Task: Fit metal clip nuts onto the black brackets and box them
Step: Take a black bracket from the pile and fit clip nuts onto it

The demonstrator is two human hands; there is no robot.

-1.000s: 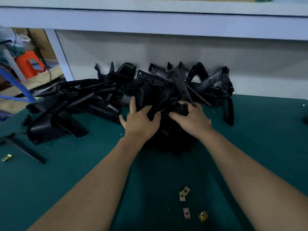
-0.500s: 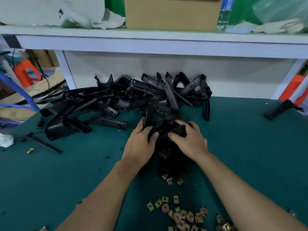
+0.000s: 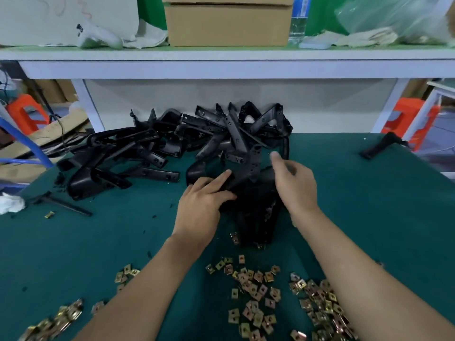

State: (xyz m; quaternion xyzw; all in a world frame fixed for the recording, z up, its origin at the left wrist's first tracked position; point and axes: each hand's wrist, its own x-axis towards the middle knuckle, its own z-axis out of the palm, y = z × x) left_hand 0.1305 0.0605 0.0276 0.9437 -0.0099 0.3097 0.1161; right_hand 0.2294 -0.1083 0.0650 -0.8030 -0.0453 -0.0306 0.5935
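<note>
A heap of black brackets (image 3: 221, 139) lies at the back of the green table (image 3: 369, 217). One black bracket (image 3: 253, 210) sits apart from the heap, nearer me, between my hands. My left hand (image 3: 202, 205) grips its left edge between thumb and fingers. Over the bracket's right side, my right hand (image 3: 295, 185) has its index finger raised and its other fingers loosely curled, holding nothing that I can see. Several brass-coloured metal clip nuts (image 3: 256, 291) lie scattered between my forearms, with more clip nuts (image 3: 56, 323) at the near left.
A cardboard box (image 3: 226, 23) stands on the white shelf (image 3: 221, 67) above the heap. A lone black part (image 3: 379, 146) lies at the far right. On the left are a thin black rod (image 3: 64, 205), a white rag (image 3: 9, 204) and one stray nut (image 3: 49, 214).
Both hands drew one bracket out of the heap toward me. My right hand then let go of it and lifted. The view tilted up, showing the shelf and more nuts.
</note>
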